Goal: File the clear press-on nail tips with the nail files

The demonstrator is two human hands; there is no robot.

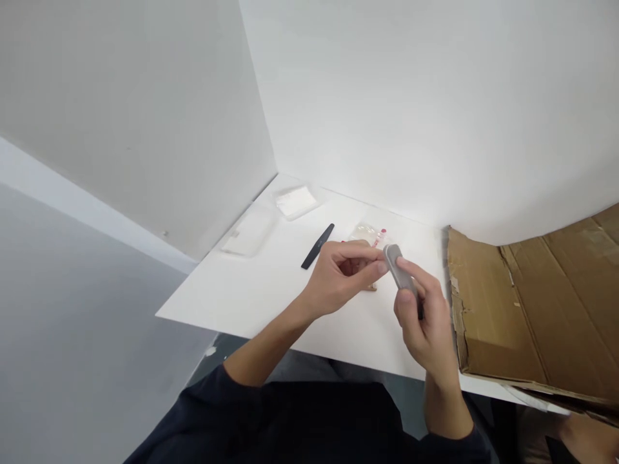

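My right hand [425, 316] grips a slim grey oblong object [400, 269] with rounded ends. Its index finger lies along the upper part and the thumb presses on the near side. My left hand [341, 274] is closed in a pinch, thumb and index fingertips at the far end of that grey object; its other fingers curl out of sight. Beyond the left hand lies a dark, flat, tapered strip [318, 246] resembling a nail file. Behind the hands sits a clear plastic bag [365, 232] with red marks. A small brownish item [371, 287] shows partly beneath the left hand.
Two clear plastic packets lie on the white table [232, 293]: one with a white insert [296, 202], another flatter packet [249, 231]. An open cardboard box [527, 309] stands at the right. White walls border the table. Another person's arm [590, 438] shows at the lower right.
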